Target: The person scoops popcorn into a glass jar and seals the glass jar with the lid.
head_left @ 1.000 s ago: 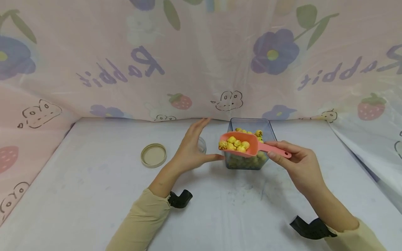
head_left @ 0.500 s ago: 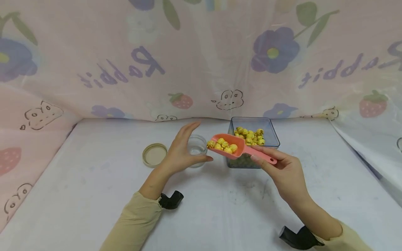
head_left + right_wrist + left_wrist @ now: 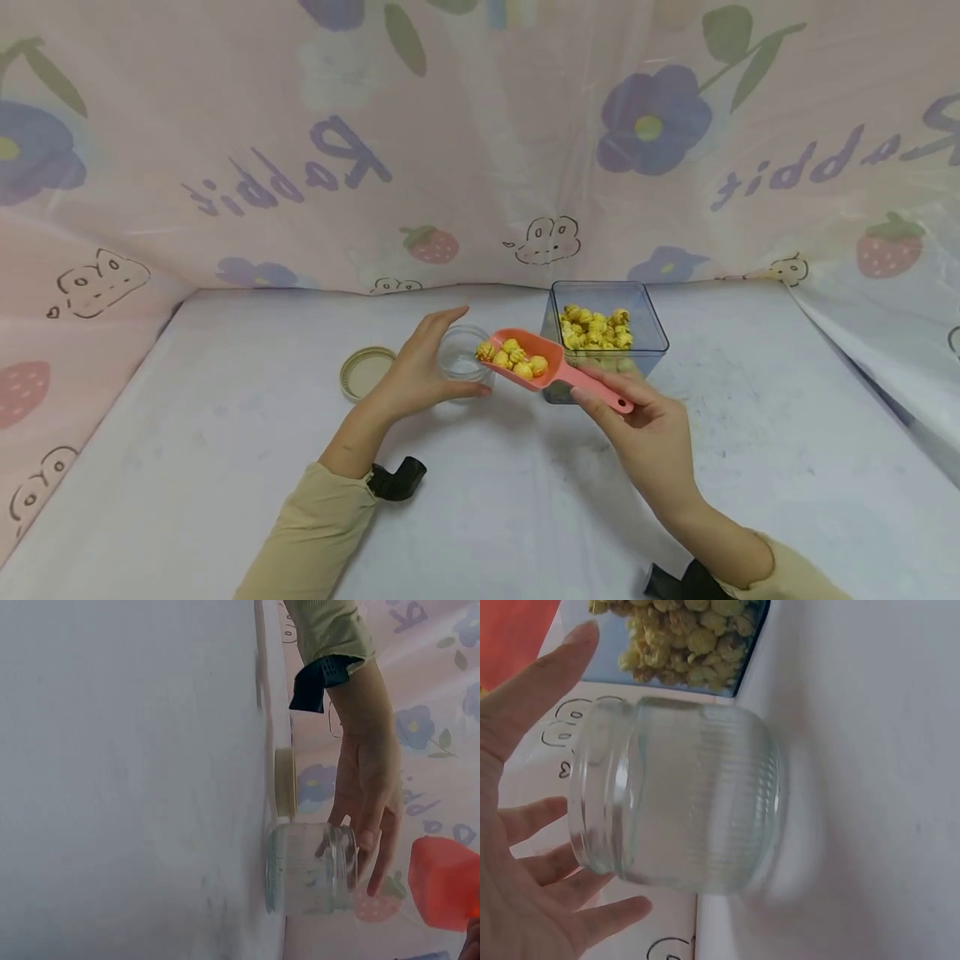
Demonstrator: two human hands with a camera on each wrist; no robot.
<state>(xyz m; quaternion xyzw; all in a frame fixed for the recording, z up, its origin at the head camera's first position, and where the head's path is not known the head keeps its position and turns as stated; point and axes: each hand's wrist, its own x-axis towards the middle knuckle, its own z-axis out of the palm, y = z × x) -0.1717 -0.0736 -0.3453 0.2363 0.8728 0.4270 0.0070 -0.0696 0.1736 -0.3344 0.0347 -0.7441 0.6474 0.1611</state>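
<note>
My right hand [image 3: 648, 437] pinches the handle of a pink scoop [image 3: 555, 354] between thumb and fingers. Yellow popcorn balls [image 3: 512, 358] fill the scoop's bowl, whose tip overlaps the mouth of a clear glass jar [image 3: 459, 357] in the head view. Upright on the table, the jar [image 3: 697, 795] has nothing inside it. My left hand [image 3: 412, 371] spreads around the jar's neck; in the left wrist view its thumb [image 3: 551, 679] stands apart from the glass. The scoop [image 3: 446, 883] hangs above jar height in the right wrist view.
Behind the scoop stands a bluish clear square container [image 3: 648, 325] partly filled with popcorn. A round beige lid [image 3: 365, 372] lies left of the jar, partly behind my left hand. A patterned curtain [image 3: 480, 167] closes off the back of the white table [image 3: 225, 467].
The scoop with its popcorn has moved left and slightly down, from over the square container to the jar. My left hand has shifted left, to around the jar.
</note>
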